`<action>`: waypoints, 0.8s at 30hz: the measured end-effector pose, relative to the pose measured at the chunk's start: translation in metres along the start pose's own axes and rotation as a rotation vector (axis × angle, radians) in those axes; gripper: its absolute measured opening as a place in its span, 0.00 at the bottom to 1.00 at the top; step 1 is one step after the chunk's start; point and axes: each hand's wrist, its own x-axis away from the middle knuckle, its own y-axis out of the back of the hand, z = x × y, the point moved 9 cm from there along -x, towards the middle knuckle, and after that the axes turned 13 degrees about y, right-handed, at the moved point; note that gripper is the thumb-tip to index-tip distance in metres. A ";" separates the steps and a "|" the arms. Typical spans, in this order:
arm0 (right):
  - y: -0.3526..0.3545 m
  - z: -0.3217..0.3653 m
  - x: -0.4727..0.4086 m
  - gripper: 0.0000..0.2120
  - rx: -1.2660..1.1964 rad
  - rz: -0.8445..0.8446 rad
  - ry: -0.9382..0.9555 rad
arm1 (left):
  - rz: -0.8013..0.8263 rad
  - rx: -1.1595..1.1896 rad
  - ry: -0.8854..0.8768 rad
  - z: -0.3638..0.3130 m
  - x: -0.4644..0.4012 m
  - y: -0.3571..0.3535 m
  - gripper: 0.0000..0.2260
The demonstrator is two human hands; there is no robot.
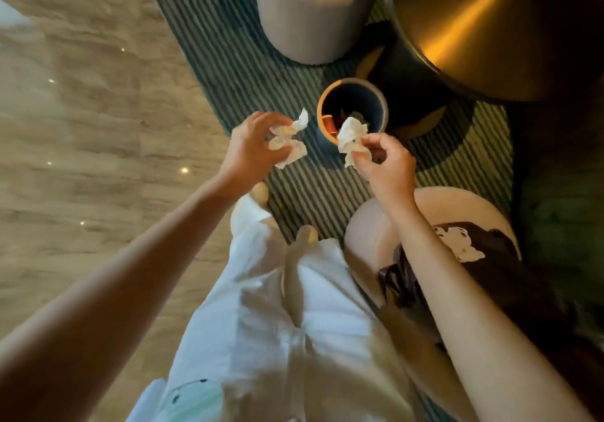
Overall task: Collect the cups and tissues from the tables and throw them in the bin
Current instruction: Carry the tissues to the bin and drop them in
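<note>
While my left hand [251, 147] pinches one crumpled tissue [289, 140] and my right hand [380, 163] pinches another tissue [351, 137], the bin [380, 107] sits just past my fingertips; I think they are soft, light, easy to squeeze.

1. The left hand [250, 142] grips a crumpled white tissue [289, 140], held above the striped rug [228, 62] just left of the bin.
2. The right hand [385, 163] pinches a second crumpled tissue [351, 137] over the near rim of the round bin [380, 107].
3. An orange cup [327, 123] lies inside the bin.
4. Another white tissue [459, 245] lies on a dark bag on the pale round stool [369, 235] under the right forearm.
</note>
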 end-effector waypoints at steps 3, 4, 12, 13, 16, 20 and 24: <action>-0.002 -0.017 -0.025 0.08 0.030 -0.094 -0.071 | 0.125 -0.064 -0.034 -0.005 -0.064 -0.021 0.16; -0.002 -0.025 -0.031 0.08 0.038 -0.138 -0.104 | 0.168 -0.078 -0.039 -0.006 -0.085 -0.030 0.16; -0.046 -0.122 -0.042 0.08 0.013 -0.350 -0.375 | 0.401 -0.166 -0.007 0.017 -0.211 -0.126 0.18; -0.056 -0.136 -0.041 0.09 0.008 -0.365 -0.410 | 0.416 -0.179 0.007 0.024 -0.222 -0.141 0.18; -0.081 -0.174 -0.045 0.10 0.002 -0.416 -0.466 | 0.455 -0.207 0.058 0.046 -0.251 -0.192 0.18; -0.103 -0.226 -0.063 0.11 -0.041 -0.480 -0.521 | 0.507 -0.229 0.109 0.080 -0.284 -0.256 0.19; -0.118 -0.276 -0.079 0.11 -0.066 -0.516 -0.555 | 0.512 -0.233 0.118 0.107 -0.316 -0.302 0.21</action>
